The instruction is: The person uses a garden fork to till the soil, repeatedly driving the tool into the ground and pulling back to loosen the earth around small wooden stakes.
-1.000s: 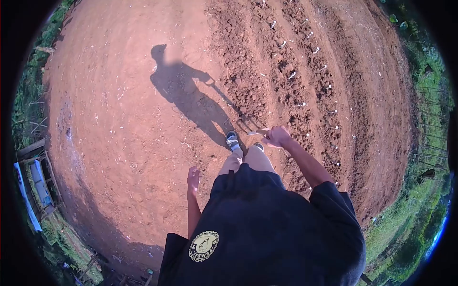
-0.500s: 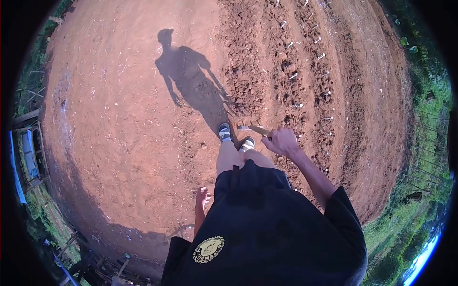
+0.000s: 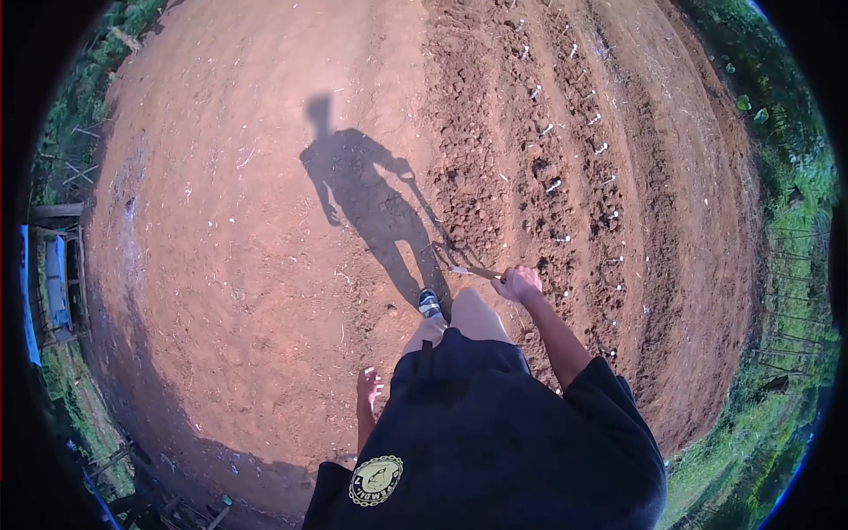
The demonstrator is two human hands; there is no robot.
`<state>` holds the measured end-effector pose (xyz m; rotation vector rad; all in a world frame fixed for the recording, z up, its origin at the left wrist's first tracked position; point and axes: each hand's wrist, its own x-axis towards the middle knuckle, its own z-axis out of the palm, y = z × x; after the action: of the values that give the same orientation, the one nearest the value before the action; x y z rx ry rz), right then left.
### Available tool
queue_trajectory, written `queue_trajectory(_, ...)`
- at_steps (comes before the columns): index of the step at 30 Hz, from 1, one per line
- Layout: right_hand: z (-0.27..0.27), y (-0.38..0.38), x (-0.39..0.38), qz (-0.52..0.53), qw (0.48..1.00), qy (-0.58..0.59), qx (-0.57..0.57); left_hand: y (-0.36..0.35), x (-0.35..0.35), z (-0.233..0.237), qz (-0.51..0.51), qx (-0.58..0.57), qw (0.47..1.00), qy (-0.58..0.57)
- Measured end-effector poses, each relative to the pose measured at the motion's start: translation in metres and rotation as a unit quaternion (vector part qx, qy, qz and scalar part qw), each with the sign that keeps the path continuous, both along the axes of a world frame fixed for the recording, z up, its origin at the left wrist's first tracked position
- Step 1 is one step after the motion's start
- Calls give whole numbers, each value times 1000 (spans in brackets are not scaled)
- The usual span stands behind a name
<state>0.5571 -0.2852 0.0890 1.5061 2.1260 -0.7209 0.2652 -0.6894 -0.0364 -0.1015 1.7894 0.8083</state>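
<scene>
My right hand (image 3: 519, 283) is closed around the handle of a wooden-handled tool (image 3: 484, 273). The tool slants away to the left, low in front of my legs, with a pale section and thin dark prong-like parts at its far end. The exact form of its head is hard to make out. My left hand (image 3: 369, 386) hangs at my side, fingers loosely curled and a little apart, holding nothing. One shoe (image 3: 429, 303) shows below my knees; the other is hidden behind my leg.
Reddish bare soil (image 3: 238, 291) spreads ahead and left, with my shadow (image 3: 353, 177) on it. To the right run furrows (image 3: 539, 168) of broken clods with small white bits along them. Green plants (image 3: 799, 265) border the right side; a wooden structure (image 3: 57, 274) stands far left.
My view has shifted, and the shoes and ground sit lower in it. One leg has stepped up, covering its shoe. The tool remains in my right hand, its shadow now showing.
</scene>
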Motion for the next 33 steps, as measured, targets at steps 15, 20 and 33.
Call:
queue_trajectory(15, 13, 7, 2, 2, 1000, -3, -30, 98, -62, 21, -167, -51, 983, 58)
queue_trajectory(20, 5, 2, 6, -3, 1000, 16, -12, 137, -49, 24, -140, -67, 987, 46)
queue_trajectory(33, -39, 14, 23, -26, 996, 60, -56, 207, -31, 24, -326, -103, 939, 34)
